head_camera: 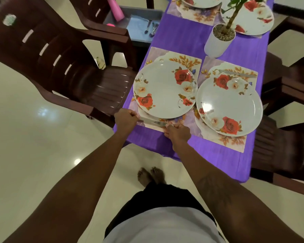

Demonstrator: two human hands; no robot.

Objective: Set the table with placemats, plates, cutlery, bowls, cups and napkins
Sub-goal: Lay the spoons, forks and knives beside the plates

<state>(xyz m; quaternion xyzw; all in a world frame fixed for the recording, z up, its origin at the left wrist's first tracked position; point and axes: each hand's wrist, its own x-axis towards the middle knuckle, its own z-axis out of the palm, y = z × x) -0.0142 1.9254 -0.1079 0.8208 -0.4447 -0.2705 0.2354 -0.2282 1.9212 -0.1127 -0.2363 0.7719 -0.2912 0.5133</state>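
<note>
The left grip (pixel 125 120) is closing its curled fingers round the handle of a knife (pixel 153 122), which is lying along the near edge of the left placemat (pixel 186 60), just beside the near rim of the rose-patterned plate (pixel 165 89) sitting on that mat. The right grip (pixel 177 132) is curling its fingers at the blade's tip. Whether it is pinching the tip or the mat's edge, I cannot tell.

On the purple-covered bench (pixel 179 35), a 2nd plate (pixel 229 106) is resting on the right placemat (pixel 235 142), with a 2nd knife (pixel 237 74) lying across that mat's far side. A white plant pot (pixel 216 44) is standing beyond both settings. A grey tray (pixel 142 13) is sitting on a brown chair (pixel 60 55) at the bench's left side, holding blue napkins (pixel 137 27), cutlery (pixel 152 28) and a pink cup (pixel 115 9).
</note>
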